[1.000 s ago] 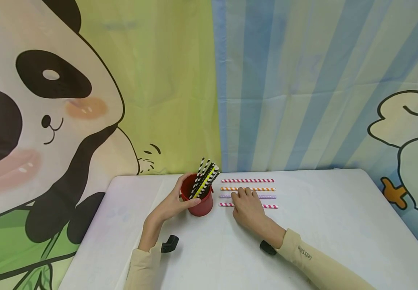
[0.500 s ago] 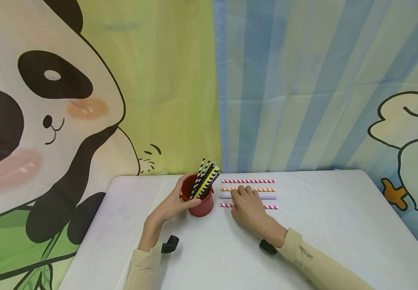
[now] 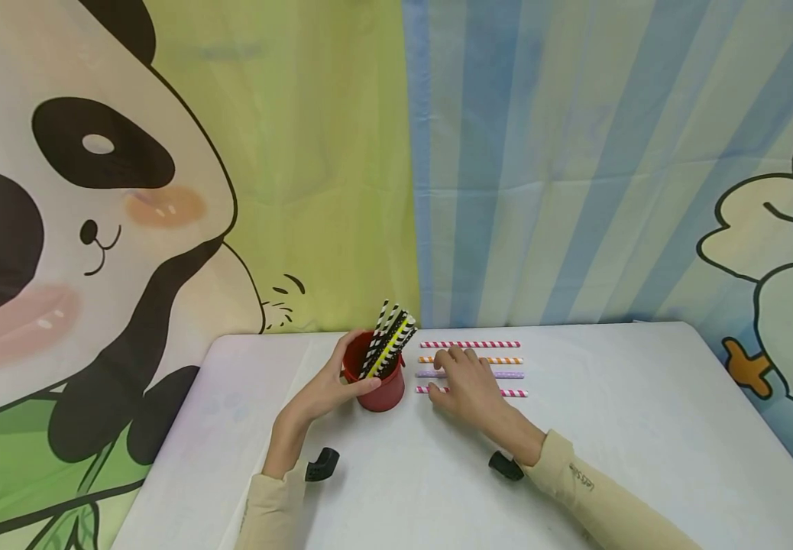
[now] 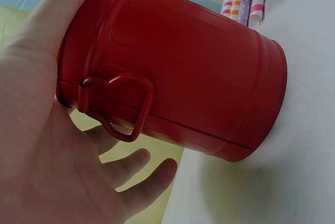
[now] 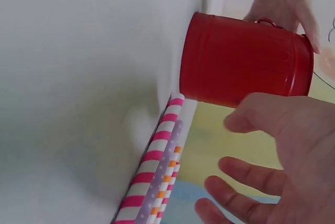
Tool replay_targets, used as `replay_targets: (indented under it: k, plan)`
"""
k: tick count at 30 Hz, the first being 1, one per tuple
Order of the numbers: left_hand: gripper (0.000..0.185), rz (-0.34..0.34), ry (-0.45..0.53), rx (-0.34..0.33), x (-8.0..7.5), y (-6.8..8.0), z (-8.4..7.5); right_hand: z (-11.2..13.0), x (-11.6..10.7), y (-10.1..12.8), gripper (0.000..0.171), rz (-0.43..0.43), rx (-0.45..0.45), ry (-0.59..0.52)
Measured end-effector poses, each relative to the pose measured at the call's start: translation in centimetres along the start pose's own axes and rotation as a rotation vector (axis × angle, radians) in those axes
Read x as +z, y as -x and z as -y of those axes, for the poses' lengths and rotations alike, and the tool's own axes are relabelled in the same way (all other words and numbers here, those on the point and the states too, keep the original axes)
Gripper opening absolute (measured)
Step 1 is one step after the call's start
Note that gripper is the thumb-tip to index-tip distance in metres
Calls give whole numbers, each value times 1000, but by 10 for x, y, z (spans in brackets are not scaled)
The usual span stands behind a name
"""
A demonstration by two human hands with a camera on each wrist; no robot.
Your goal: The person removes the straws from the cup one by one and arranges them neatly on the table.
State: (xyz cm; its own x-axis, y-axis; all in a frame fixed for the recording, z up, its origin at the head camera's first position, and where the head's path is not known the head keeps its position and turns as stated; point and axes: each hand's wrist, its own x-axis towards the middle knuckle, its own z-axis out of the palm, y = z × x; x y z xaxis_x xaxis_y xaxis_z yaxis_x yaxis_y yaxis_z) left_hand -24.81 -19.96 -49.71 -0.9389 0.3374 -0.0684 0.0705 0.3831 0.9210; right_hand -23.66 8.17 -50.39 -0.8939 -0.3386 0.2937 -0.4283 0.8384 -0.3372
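A red metal cup (image 3: 386, 389) with several striped straws (image 3: 390, 340) standing in it sits on the white table (image 3: 610, 428). My left hand (image 3: 331, 386) holds the cup, thumb in front and fingers round the back; the left wrist view shows the cup (image 4: 178, 77) close up against my palm (image 4: 47, 150). To the right lie a red-white straw (image 3: 470, 344), an orange straw (image 3: 503, 360), a purple straw (image 3: 509, 375) and a pink straw (image 3: 516, 393) in parallel rows. My right hand (image 3: 465, 382) hovers over their left halves, fingers relaxed and holding nothing (image 5: 282, 145).
A cartoon panda backdrop (image 3: 94, 229) and a blue striped curtain (image 3: 541, 153) hang right behind the table. Black wrist mounts (image 3: 321, 463) (image 3: 505, 466) show near my cuffs. The table's right edge (image 3: 733, 382) falls off by the curtain.
My right hand has shifted slightly left and its fingertips now reach further over the orange straw. The left hand and the cup have not moved.
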Motion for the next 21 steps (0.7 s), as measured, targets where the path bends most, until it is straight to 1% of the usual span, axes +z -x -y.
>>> replay_targets:
  k: [5,8,12,15,18,21]
  plan:
    - [91,2,8,-1,1,0,0,2,-2,-3,31,-6,26,-155]
    - [91,-2,9,-3,0,1,0,3,-2,-5,34,13,57,-285]
    - [93,2,8,4,0,0,0,7,-2,-8,35,66,140,-499]
    - [91,3,9,0,0,0,0,12,-1,-11,34,91,210,-618]
    - [89,3,12,2,0,0,0,17,-1,-14,35,91,264,-689]
    - [89,5,14,9,0,0,0,23,-3,-18,35,70,301,-761]
